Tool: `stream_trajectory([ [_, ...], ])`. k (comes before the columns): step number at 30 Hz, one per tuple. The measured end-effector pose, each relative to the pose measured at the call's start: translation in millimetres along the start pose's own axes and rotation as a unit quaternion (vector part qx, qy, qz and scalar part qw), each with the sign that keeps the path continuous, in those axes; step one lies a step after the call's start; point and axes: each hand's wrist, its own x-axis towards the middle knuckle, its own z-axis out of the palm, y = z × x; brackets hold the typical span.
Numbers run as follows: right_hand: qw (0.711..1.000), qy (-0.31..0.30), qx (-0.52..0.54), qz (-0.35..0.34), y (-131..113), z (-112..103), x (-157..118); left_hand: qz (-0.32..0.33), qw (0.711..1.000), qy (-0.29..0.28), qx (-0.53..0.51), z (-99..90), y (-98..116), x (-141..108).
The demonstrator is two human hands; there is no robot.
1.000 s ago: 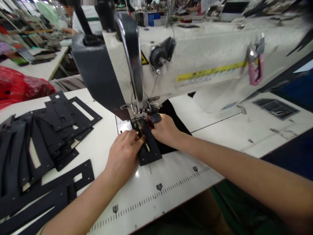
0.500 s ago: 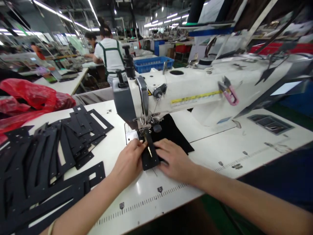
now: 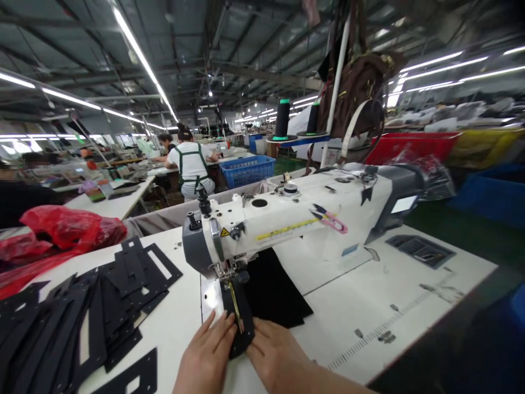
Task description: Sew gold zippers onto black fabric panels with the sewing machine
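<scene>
A black strip (image 3: 243,324) with a gold zipper (image 3: 235,306) along its middle lies under the presser foot of a white sewing machine (image 3: 303,219). My left hand (image 3: 207,350) rests on the strip's left edge, fingers stretched forward and flat. On the right edge, my right hand (image 3: 273,347) presses with extended fingers, its fingertips against the side of the strip. A larger black fabric panel (image 3: 274,290) lies beneath the machine arm, to the right of the needle.
Many black cut pieces (image 3: 98,306) are piled on the left, beside red plastic (image 3: 74,230). Pink-handled snips (image 3: 332,220) lie on the machine arm. Beyond are a blue basket (image 3: 248,172), thread cones (image 3: 283,120) and a person (image 3: 191,164) with their back turned.
The view has tilted upward, so machine and hands appear lower and more ceiling shows. My left hand's fingers are now stretched out flatter on the strip, and more of the zipper shows.
</scene>
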Motion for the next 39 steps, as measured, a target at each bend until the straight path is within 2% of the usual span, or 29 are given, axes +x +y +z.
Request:
stream_trajectory([
  [7,1.000,0.000,0.005,-0.018,8,6,2,-0.013,1.000,0.000,-0.005,1.9,-6,3],
  [12,0.999,-0.038,0.020,-0.003,12,1,9,-0.019,1.000,0.002,0.001,6.5,-10,8],
  [17,0.997,-0.072,0.019,0.003,20,6,18,-0.046,0.998,-0.045,0.000,16.5,-18,5],
  [24,0.992,-0.122,0.012,0.006,32,11,30,-0.108,0.994,-0.023,-0.004,26.2,-24,20],
  [27,0.992,-0.121,0.017,0.010,36,10,38,-0.145,0.989,-0.028,-0.007,36.4,-26,21],
  [30,0.995,-0.092,0.024,0.020,39,10,45,-0.156,0.987,-0.036,-0.025,43.1,-31,15],
  [32,0.997,-0.076,0.020,0.015,39,10,45,-0.149,0.987,-0.046,-0.031,41.1,-34,11],
  [35,0.998,-0.056,-0.011,0.002,37,7,38,-0.095,0.994,-0.061,-0.011,30.9,-35,8],
  [39,0.999,-0.020,-0.026,0.020,36,3,25,-0.041,0.998,-0.044,0.024,20.0,-29,4],
])
